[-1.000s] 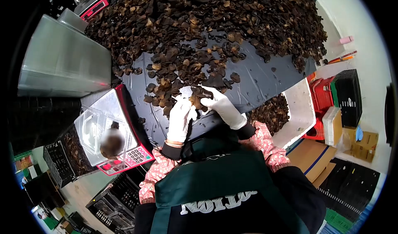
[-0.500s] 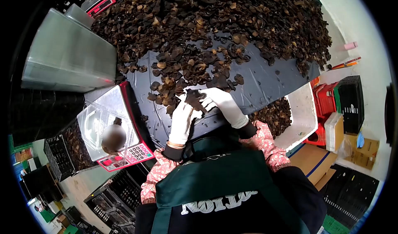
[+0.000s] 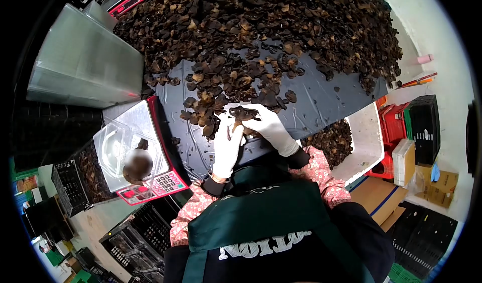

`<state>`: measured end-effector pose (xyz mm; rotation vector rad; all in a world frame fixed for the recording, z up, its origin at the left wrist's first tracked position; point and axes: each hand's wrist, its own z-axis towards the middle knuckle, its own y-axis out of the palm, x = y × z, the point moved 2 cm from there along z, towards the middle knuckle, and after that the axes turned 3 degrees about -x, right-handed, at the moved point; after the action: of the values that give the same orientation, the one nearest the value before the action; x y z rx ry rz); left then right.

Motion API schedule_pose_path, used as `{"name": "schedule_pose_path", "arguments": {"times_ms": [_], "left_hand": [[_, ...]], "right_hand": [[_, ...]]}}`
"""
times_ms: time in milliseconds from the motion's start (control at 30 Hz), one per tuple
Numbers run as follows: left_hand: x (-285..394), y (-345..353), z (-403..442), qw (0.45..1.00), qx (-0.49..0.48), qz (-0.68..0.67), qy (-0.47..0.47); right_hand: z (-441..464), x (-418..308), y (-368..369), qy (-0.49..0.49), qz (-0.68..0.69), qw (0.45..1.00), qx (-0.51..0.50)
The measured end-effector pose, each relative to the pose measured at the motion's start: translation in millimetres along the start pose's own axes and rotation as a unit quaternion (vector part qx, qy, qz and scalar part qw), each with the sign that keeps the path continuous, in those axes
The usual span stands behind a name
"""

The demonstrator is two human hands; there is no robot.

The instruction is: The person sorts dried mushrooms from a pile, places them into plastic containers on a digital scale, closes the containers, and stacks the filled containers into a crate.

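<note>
My left hand (image 3: 227, 146) and my right hand (image 3: 271, 127), both in white gloves, meet over the near part of the grey table sheet (image 3: 321, 100). Between their fingers is a dark brown wood ear mushroom (image 3: 244, 114), pinched from both sides. Just beyond them lie loose wood ears, part of a large pile (image 3: 271, 17) that spreads across the back of the table. To the left, a red-edged digital scale (image 3: 168, 181) carries a clear plastic box (image 3: 108, 155) with some brown wood ear (image 3: 138, 165) in it, partly blurred.
Stacked clear plastic boxes (image 3: 85, 57) stand at the left, with a second scale (image 3: 125, 2) behind them. At right, a white bin (image 3: 369, 142) holds more wood ears. Red and black crates (image 3: 422, 127) and a cardboard box (image 3: 376, 195) stand beyond it.
The wood ear between my hands has been turned and now lies more sideways, held at its right end by my right fingers. My left hand has shifted slightly right.
</note>
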<state>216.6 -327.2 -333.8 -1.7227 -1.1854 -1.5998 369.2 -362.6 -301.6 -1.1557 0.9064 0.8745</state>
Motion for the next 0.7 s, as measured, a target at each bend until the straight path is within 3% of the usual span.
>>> {"name": "schedule_pose_path", "arguments": {"times_ms": [67, 100, 200, 267, 333, 400, 433, 467, 500, 533, 600, 667, 700], "left_hand": [[3, 3, -4, 0.999, 0.002, 0.034, -0.012], [-5, 2, -1, 0.987, 0.027, 0.122, 0.103], [-6, -1, -2, 0.992, 0.041, 0.107, 0.059], [-7, -2, -2, 0.993, 0.043, 0.097, 0.054], [-5, -1, -1, 0.989, 0.051, 0.101, 0.095], [-4, -1, -4, 0.993, 0.040, 0.087, 0.073], [-2, -1, -5, 0.996, 0.030, 0.075, 0.050], [1, -1, -4, 0.996, 0.030, 0.074, 0.050], [2, -1, -4, 1.000, 0.010, -0.016, 0.024], [2, 0, -3, 0.994, -0.010, -0.106, -0.002], [8, 2, -1, 0.996, -0.004, -0.092, -0.001], [16, 6, 0, 0.963, -0.024, -0.262, -0.057], [19, 7, 1, 0.963, -0.031, -0.263, -0.043]], "right_hand": [[3, -18, -9, 0.130, 0.104, 0.985, -0.034], [-1, -13, -6, 0.131, 0.103, 0.985, -0.034], [-9, -3, 5, 0.111, 0.069, 0.991, -0.024], [-7, -14, 9, 0.077, 0.151, 0.985, 0.011], [-5, -4, 14, -0.065, 0.020, 0.998, 0.012], [-11, -2, 8, -0.027, -0.060, 0.997, -0.036], [-10, -5, 6, 0.080, 0.075, 0.994, -0.018], [-11, -7, 6, 0.080, 0.075, 0.994, -0.018], [-13, -5, 8, 0.170, 0.295, 0.940, 0.005], [-16, -4, 11, 0.249, 0.497, 0.831, 0.027], [-18, -2, 12, 0.251, 0.503, 0.827, 0.023], [-20, 8, 17, 0.181, 0.536, 0.824, 0.008], [-19, 6, 17, 0.191, 0.543, 0.818, 0.010]]}}
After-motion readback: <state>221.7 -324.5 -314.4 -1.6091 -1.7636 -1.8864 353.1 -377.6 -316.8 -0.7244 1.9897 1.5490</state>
